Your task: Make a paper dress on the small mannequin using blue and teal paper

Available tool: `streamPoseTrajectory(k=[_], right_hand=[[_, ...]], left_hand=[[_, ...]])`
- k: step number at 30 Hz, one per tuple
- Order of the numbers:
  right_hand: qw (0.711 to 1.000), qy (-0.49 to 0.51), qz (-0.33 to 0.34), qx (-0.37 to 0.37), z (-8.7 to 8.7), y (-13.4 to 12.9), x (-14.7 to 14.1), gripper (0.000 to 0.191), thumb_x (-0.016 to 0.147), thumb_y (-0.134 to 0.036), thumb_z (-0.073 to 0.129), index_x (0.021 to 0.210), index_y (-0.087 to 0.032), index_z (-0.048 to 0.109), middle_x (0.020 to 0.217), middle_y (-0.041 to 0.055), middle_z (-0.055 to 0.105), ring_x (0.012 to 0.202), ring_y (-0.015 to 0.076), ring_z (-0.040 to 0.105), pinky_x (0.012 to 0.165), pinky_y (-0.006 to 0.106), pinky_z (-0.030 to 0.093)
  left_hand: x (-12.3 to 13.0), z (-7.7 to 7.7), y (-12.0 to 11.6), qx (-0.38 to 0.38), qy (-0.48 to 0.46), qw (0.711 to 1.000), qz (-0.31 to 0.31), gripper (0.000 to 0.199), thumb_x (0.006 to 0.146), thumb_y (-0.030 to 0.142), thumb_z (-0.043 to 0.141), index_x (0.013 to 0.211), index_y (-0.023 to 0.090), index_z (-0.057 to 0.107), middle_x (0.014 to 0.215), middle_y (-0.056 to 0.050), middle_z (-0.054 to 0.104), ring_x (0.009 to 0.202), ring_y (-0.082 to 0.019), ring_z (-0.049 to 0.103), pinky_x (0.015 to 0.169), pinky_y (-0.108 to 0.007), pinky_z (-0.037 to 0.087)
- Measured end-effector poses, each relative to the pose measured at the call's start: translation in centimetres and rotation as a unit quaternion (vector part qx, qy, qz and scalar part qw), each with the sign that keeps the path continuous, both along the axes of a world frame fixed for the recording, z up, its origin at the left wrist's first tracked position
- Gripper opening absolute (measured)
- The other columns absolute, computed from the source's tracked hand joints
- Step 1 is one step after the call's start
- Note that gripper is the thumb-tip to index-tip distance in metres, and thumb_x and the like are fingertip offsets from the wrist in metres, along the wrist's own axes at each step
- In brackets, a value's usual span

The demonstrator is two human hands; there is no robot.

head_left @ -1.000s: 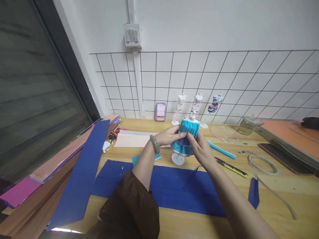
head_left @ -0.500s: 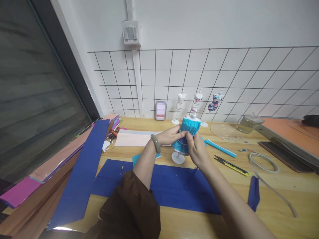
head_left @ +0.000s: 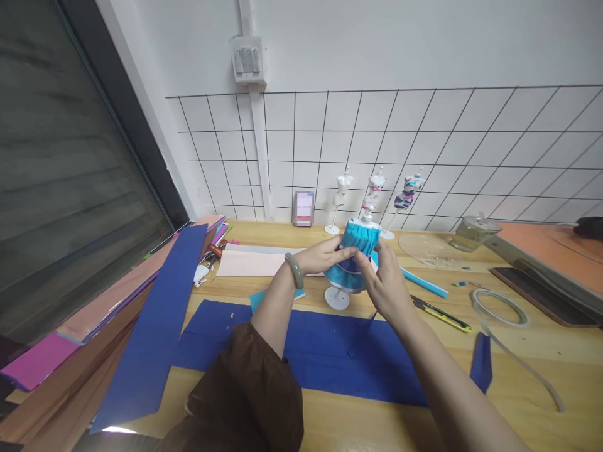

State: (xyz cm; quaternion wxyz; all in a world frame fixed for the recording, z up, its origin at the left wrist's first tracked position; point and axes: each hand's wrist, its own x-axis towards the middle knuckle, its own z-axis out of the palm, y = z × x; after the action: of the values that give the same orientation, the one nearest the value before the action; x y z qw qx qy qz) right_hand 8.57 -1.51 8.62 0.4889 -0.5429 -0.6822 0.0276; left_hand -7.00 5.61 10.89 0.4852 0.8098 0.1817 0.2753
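Left hand (head_left: pixel 325 256) and right hand (head_left: pixel 387 279): each grip pinching the doll dress (head_left: pixel 360 237) at its waist, thumbs nearly meeting; dress on stand (head_left: pixel 337 299), just beyond far edge of blue sheet (head_left: pixel 325 358); cutter (head_left: pixel 445 316) just right of right wrist; strip of bench (head_left: pixel 273 234) between pink paper (head_left: pixel 249 263) and wall (head_left: pixel 311 144).

Dress form (head_left: pixel 360 235) between left hand (head_left: pixel 325 256) and right hand (head_left: pixel 387 285); three mannequins (head_left: pixel 375 183) behind, near wall (head_left: pixel 400 56); phone (head_left: pixel 304 208) left of mannequins; cutter (head_left: pixel 443 315) right of right hand; tape roll (head_left: pixel 500 319) farther right; jar (head_left: pixel 473 236) behind roll.
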Motion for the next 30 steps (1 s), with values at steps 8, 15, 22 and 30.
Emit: streamPoseTrajectory(k=[8, 15, 22, 30], right_hand=[[0.998, -0.029, -0.053, -0.032, 0.1, -0.2, -1.5, 0.031, 0.090, -0.050, 0.036, 0.089, -0.021, 0.047, 0.081, 0.0074, 0.052, 0.080, 0.0262, 0.051, 0.068, 0.040, 0.040], [0.997, -0.023, -0.072, -0.015, 0.0, 0.0, -2.1, 0.030, 0.089, -0.052, 0.038, 0.080, -0.023, 0.041, 0.074, 0.0036, 0.047, 0.076, 0.0250, 0.050, 0.067, 0.039, 0.040], [1.000, 0.004, 0.022, -0.019, -0.7, -0.4, 0.3, 0.042, 0.087, -0.051, 0.045, 0.117, -0.021, 0.049, 0.111, 0.0119, 0.057, 0.104, 0.0275, 0.052, 0.087, 0.046, 0.041], [0.984, 0.128, 0.110, -0.048, -1.3, -0.1, 2.7, 0.049, 0.086, -0.049, 0.050, 0.129, -0.027, 0.048, 0.128, 0.0109, 0.053, 0.119, 0.0267, 0.048, 0.092, 0.047, 0.043]], left_hand=[[0.5, -0.1, 0.1, 0.030, 0.005, 1.000, 0.003, 0.051, 0.087, 0.046, 0.046, 0.127, 0.015, 0.043, 0.121, -0.009, 0.055, 0.110, -0.022, 0.050, 0.097, -0.037, 0.039], [0.7, 0.0, 0.0, 0.035, 0.003, 0.999, 0.005, 0.051, 0.087, 0.042, 0.048, 0.131, 0.018, 0.040, 0.125, -0.007, 0.054, 0.112, -0.021, 0.050, 0.099, -0.035, 0.038], [-0.4, 0.3, -0.3, -0.010, 0.016, 1.000, -0.008, 0.058, 0.084, 0.044, 0.053, 0.133, 0.015, 0.039, 0.131, -0.013, 0.049, 0.117, -0.024, 0.048, 0.097, -0.038, 0.041], [-2.1, 1.5, -0.1, -0.018, -0.008, 0.999, -0.038, 0.051, 0.081, 0.040, 0.059, 0.126, 0.018, 0.051, 0.132, -0.009, 0.051, 0.126, -0.026, 0.042, 0.104, -0.039, 0.033]])
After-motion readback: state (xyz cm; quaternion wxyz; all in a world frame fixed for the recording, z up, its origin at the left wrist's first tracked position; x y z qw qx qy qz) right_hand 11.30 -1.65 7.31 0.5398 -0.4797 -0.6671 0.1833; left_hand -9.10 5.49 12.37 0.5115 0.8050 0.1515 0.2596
